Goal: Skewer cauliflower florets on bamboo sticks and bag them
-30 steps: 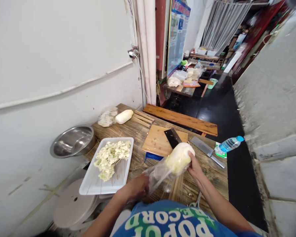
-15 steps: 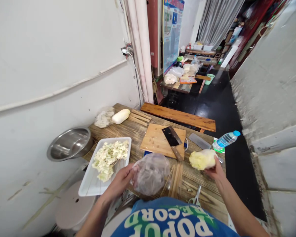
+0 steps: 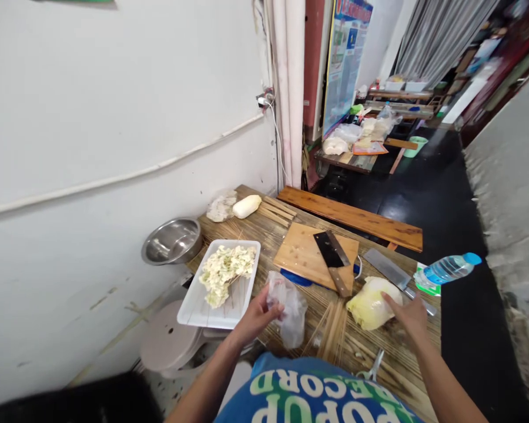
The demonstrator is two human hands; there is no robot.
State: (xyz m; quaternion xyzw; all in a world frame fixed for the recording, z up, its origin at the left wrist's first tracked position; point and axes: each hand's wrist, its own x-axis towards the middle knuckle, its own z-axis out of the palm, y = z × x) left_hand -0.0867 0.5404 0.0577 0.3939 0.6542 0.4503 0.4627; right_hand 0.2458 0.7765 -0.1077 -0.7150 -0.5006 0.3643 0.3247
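In my left hand (image 3: 263,311) is a crumpled clear plastic bag (image 3: 291,320), pinched at its upper end and hanging over the table's near edge. My right hand (image 3: 409,317) is at a pale yellow napa cabbage (image 3: 372,304) lying on the wooden table, one outstretched digit touching its top; the other fingers are partly hidden. Behind that hand lies a cleaver with a metal handle (image 3: 388,269). A dark-bladed cleaver (image 3: 332,249) rests on the cutting board (image 3: 297,249). Left of the bag, a white tray (image 3: 194,311) holds chopped cabbage pieces (image 3: 224,273).
A steel bowl (image 3: 171,241) stands by the wall. Another cabbage (image 3: 247,207) and a bagged bundle (image 3: 223,205) lie at the back. Thin wooden sticks (image 3: 332,335) and scissors (image 3: 372,369) are near me. A water bottle (image 3: 449,268) lies right, a bench (image 3: 352,217) beyond.
The cabbage has come down onto the table, and my right hand has shifted from its underside to its top. The bag has collapsed narrower in my left hand. The view has swung left.
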